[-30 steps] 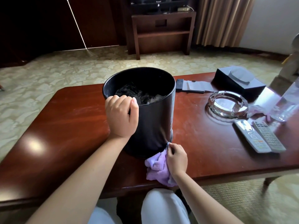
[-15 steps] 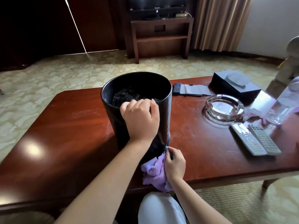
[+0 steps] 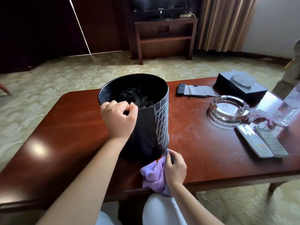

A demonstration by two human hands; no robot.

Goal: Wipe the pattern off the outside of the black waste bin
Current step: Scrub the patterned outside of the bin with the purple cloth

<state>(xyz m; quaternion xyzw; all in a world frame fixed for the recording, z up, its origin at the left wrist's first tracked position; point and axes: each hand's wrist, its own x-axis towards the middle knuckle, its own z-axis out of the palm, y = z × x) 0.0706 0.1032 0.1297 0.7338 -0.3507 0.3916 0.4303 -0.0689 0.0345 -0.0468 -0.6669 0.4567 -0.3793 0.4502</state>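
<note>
Head view shows the left hand point(image 3: 119, 118) curled over the near rim of the bin point(image 3: 146, 132), which stands on the worktop point(image 3: 65, 135). White grid lines point(image 3: 161, 124) mark its right side. The bin looks stiff, light and smooth, so holding the rim should steady it. Lower right, the right hand point(image 3: 175, 169) grips a soft purple cloth point(image 3: 154, 176) at the bin's foot.

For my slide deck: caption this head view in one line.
Left hand grips the black waste bin rim; right hand holds a purple cloth at its base, white grid pattern unwiped.
</note>
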